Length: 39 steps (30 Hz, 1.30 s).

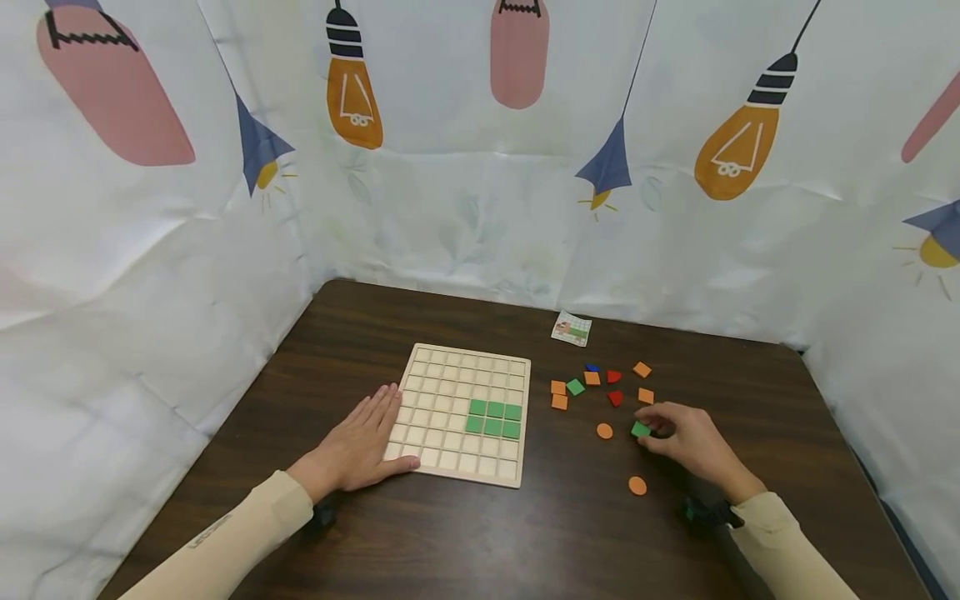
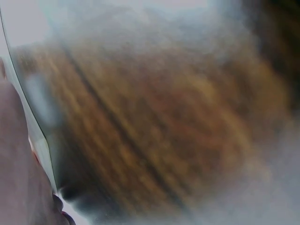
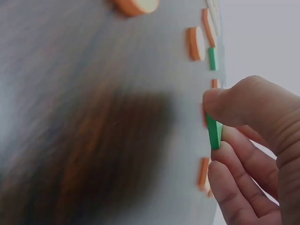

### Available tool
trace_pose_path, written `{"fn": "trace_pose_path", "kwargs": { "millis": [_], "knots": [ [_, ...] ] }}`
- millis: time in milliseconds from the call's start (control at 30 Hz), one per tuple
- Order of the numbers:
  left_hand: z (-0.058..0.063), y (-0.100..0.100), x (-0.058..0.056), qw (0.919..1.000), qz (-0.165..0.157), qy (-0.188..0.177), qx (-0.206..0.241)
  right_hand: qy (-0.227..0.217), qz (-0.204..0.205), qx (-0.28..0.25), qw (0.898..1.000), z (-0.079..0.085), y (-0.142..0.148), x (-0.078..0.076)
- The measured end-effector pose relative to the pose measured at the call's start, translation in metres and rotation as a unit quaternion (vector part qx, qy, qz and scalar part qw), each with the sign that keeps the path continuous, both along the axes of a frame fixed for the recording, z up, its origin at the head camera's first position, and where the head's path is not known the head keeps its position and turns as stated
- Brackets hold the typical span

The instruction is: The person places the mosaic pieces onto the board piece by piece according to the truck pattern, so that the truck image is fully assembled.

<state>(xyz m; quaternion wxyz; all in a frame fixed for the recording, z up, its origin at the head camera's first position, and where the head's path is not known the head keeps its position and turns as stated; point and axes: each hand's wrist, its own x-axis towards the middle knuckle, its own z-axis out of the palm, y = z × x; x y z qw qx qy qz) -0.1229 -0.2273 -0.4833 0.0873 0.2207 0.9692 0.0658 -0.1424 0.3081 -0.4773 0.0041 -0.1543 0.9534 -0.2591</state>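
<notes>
My left hand (image 1: 357, 442) lies with straight, spread fingers at the left edge of a pale wooden grid board (image 1: 442, 417), its thumb on the near left corner. Several green square tiles (image 1: 493, 418) sit in two rows in the board's cells, toward the right side. To the right of the board, my right hand (image 1: 686, 437) pinches a green square tile (image 1: 641, 429) between thumb and fingers. The right wrist view shows that green tile (image 3: 214, 131) tilted on edge in the pinch. In the left wrist view only a blurred brown surface and part of the hand show.
Between board and right hand lie orange squares (image 1: 559, 402), a loose green tile (image 1: 575, 387), red pieces (image 1: 615, 398), a blue piece (image 1: 592, 367) and orange discs (image 1: 637, 486). A small printed card (image 1: 572, 328) lies at the back of the dark table (image 1: 450, 542), before a patterned curtain.
</notes>
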Motion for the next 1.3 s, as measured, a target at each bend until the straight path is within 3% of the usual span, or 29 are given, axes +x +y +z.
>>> {"fn": "trace_pose_path", "kwargs": {
  "millis": [267, 933, 1300],
  "knots": [
    [0.001, 0.001, 0.0, 1.0, -0.003, -0.002, -0.001, 0.013, 0.015, -0.005, 1.0, 0.007, -0.024, -0.012],
    [0.0, 0.002, 0.0, 1.0, -0.005, 0.0, -0.007, -0.001, 0.072, -0.045, 0.996, 0.024, -0.092, -0.038],
    [0.0, 0.003, 0.0, 0.9999, -0.006, 0.003, -0.015, 0.019, 0.125, -0.069, 0.99, 0.027, -0.13, -0.051]
  ]
}}
